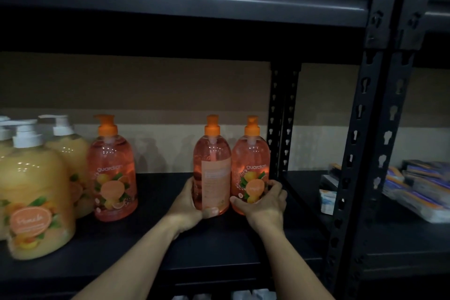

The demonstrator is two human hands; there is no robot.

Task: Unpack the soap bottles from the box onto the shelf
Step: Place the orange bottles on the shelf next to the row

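- Here, two orange soap bottles stand upright side by side on the dark shelf (146, 238), towards its right end, near the rear post (282, 117).
- Left hand (187, 204): clamped on the left bottle (214, 173) low down, fingers curled round its left side, thumb across the front near the base.
- Right hand (265, 204): clamped on the right bottle (250, 170) low down, thumb on the front label, fingers wrapped round the right side.
- Left bottle is turned with its plain back label to the camera; right bottle shows its fruit label and the word "guardian".
- The two bodies look to be touching; whether their bases bear fully on the shelf I cannot tell.
- Both have orange pump heads.
- A third bottle (113, 173) of the same kind stands alone further left, well apart from the held pair, label forward.
- Left of it, a group of yellow bottles (39, 202) with white pumps, close together, at the shelf's left end.
- Front post (353, 153), black and perforated, stands to the right.
- Beyond it, stacked packets (414, 190) lie on the neighbouring shelf; details blurred.
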